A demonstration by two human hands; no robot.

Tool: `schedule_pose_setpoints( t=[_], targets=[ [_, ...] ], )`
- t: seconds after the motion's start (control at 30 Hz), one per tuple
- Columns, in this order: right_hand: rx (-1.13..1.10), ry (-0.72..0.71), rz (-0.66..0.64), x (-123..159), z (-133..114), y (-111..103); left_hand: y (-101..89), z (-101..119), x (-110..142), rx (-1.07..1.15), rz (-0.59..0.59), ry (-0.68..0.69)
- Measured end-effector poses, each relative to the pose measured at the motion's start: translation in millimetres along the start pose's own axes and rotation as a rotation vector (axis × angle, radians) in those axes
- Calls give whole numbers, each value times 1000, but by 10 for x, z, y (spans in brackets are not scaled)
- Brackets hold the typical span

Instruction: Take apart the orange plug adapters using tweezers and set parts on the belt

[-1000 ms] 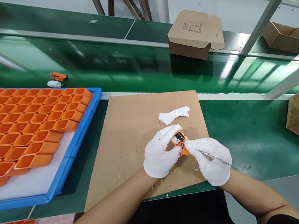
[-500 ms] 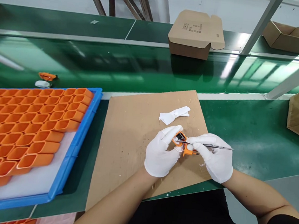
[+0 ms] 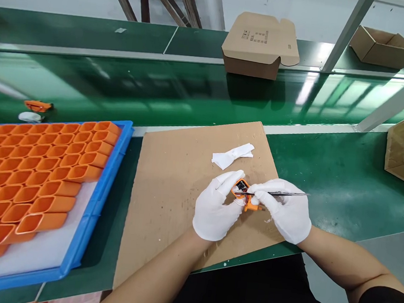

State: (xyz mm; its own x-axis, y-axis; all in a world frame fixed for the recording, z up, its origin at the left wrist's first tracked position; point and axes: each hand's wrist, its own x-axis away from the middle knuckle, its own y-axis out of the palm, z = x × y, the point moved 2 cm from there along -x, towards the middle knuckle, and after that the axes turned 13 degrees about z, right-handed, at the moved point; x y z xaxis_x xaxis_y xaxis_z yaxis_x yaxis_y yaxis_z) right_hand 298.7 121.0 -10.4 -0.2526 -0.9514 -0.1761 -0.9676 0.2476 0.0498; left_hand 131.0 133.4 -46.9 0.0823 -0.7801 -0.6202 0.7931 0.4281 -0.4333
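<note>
We've left grip (image 3: pixel 217 206) clamped on orange housing (image 3: pixel 242 187), right grip (image 3: pixel 285 212) on thin tool (image 3: pixel 291 194); room leftward toward blue tray edge (image 3: pixel 95 208).

Green workbench (image 3: pixel 327 182): before you, a cardboard sheet (image 3: pixel 166 186); at your left, a blue tray (image 3: pixel 101 199); at your far right, an open box (image 3: pixel 398 149);
Cardboard sheet: white strip (image 3: pixel 232 156);
Blue tray: white liner (image 3: pixel 52 246); rows of orange sleeves (image 3: pixel 52 204);
Green belt (image 3: pixel 157 95): orange part (image 3: pixel 37 106); white piece (image 3: pixel 30 117);
Rear shelf (image 3: pixel 73 34): lidded carton (image 3: pixel 258 45); pale scrap (image 3: pixel 120 30); open carton (image 3: pixel 379 53)
</note>
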Motion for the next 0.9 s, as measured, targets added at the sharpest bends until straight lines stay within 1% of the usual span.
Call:
schedule_pose_setpoints(
  t=[0.1,0.17,0.23,0.3,0.33,0.37,0.4,0.43,0.5,0.53,0.57,0.6,0.67,0.77,0.83,0.9],
  targets=[
    [-22,25,-29,-37,21,-17,-4,18,-3,26,-1,15],
    [-57,37,-17,-101,38,-69,-1,31,-6,66,-10,23],
    [-60,-19,78,-183,33,-156,9,36,-10,85,-10,9],
    [-5,-135,216,-245,-3,-242,20,36,-17,70,6,-7],
    [39,-173,252,-260,-26,-264,25,34,-21,54,12,-10],
    [88,-176,243,-267,-47,-265,28,34,-26,36,13,-7],
    [139,-135,185,-266,-61,-246,29,33,-31,18,8,1],
    [185,-57,87,-258,-66,-210,29,33,-36,2,-6,15],
    [231,153,-141,-233,-51,-121,25,39,-42,-26,-61,69],
    [229,254,-231,-223,-35,-84,21,47,-44,-33,-93,113],
    [215,350,-292,-220,-12,-57,15,58,-43,-33,-127,166],
    [195,440,-321,-224,16,-42,9,71,-41,-24,-163,224],
    [170,603,-331,-242,87,-39,-9,101,-37,3,-219,324],
    [174,785,-317,-252,178,-62,-43,137,-45,5,-240,399],
    [150,827,-337,-246,196,-65,-57,149,-56,-12,-223,411],
    [124,810,-398,-245,185,-58,-60,154,-64,-36,-185,408]
  ],
)
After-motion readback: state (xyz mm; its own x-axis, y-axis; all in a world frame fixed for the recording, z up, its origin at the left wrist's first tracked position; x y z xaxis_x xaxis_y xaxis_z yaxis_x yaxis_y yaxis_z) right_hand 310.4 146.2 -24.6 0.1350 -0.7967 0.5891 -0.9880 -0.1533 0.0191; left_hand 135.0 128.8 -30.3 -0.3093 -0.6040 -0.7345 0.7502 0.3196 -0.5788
